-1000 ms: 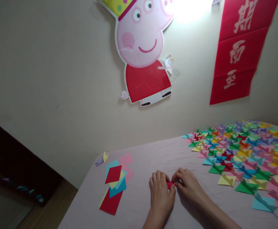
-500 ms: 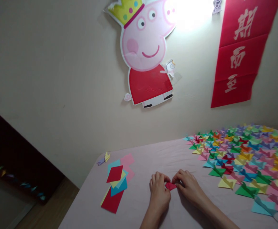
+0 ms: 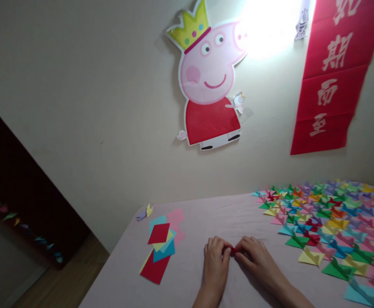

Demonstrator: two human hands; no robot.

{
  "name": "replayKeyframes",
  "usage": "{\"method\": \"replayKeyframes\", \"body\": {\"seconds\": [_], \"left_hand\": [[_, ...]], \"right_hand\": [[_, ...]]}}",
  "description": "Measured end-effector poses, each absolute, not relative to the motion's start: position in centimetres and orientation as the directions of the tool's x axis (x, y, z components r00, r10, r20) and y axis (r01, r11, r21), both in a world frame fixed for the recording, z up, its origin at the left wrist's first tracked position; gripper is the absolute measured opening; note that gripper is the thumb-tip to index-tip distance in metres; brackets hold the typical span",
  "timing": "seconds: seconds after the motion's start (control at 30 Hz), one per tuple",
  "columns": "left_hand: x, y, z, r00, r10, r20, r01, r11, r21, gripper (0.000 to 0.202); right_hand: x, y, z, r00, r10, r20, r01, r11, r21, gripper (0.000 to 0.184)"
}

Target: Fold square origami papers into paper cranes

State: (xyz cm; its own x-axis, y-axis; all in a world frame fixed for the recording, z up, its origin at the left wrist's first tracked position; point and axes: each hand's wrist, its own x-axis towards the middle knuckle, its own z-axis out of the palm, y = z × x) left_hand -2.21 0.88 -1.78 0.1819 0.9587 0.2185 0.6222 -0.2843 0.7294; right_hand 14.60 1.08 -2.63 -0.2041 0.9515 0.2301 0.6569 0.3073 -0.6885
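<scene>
A small piece of folded red origami paper (image 3: 233,251) is pinched between my two hands, just above or on the pink cloth. My left hand (image 3: 217,256) grips its left end between thumb and forefinger. From the other side, my right hand (image 3: 254,259) has thumb and fingers closed on its right end. Most of the paper is hidden by the fingers, so its exact fold cannot be made out. Left of my hands lie loose square sheets of paper (image 3: 159,233) in red, yellow, blue and pink.
Rows of colourful folded paper cranes (image 3: 337,226) cover the right side of the cloth-covered surface (image 3: 116,280). Two more cranes (image 3: 149,210) sit at the far left corner. A cartoon pig cutout (image 3: 211,85) and a red banner (image 3: 330,90) hang on the wall behind.
Both hands have drawn closer together, and less of the red paper shows between them. The whole view has shifted slightly, with the wall and table appearing lower and further right.
</scene>
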Motion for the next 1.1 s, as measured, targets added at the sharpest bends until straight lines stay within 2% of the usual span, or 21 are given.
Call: {"method": "replayKeyframes", "body": {"seconds": [0.07,0.23,0.6,0.73,0.87,1.1], "left_hand": [[-2.2,1.1,-1.8,0.135,0.966,0.221,0.574,-0.257,0.778,0.013],[-2.3,1.4,-2.4,0.086,0.972,0.218,0.45,-0.233,0.862,0.013],[-2.2,1.2,-1.8,0.118,0.973,0.2,0.407,-0.231,0.884,0.013],[-2.1,1.2,-1.8,0.102,0.972,0.212,0.437,-0.235,0.868,0.006],[-2.1,0.9,-1.5,0.119,0.971,0.209,0.412,-0.24,0.879,0.011],[-2.2,0.7,-1.0,0.088,0.991,0.101,0.398,-0.128,0.909,0.003]], "right_hand": [[14.5,1.2,-3.0,-0.186,0.954,0.237,0.623,0.301,-0.722,0.019],[14.0,1.4,-3.4,-0.173,0.947,0.269,0.515,0.32,-0.795,0.026],[13.9,1.4,-2.4,-0.127,0.975,0.184,0.268,0.213,-0.94,0.03],[14.0,1.3,-2.1,-0.1,0.978,0.185,0.239,0.204,-0.949,0.031],[13.9,1.0,-1.5,-0.078,0.98,0.182,0.217,0.195,-0.957,0.031],[14.1,1.1,-2.0,-0.098,0.979,0.18,0.234,0.199,-0.952,0.033]]}}
